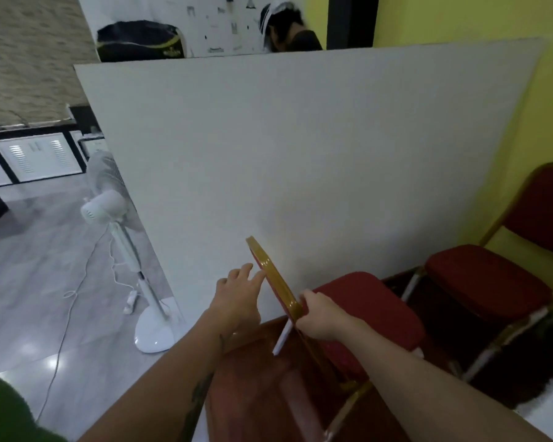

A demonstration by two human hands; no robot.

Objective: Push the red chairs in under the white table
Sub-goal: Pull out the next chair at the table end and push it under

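Observation:
A large white table fills the middle of the view. A red chair with a gold frame stands at its near edge, its padded seat partly under the tabletop and its backrest seen edge-on. My right hand grips the top rail of that backrest. My left hand has its fingers spread, fingertips touching the rail further along. A second red chair stands to the right, by the yellow wall, its seat apart from the table's edge.
A white pedestal fan with a trailing cord and power strip stands on the grey tiled floor at the table's left corner. A person is behind the table's far edge. A dark bag lies at the back left.

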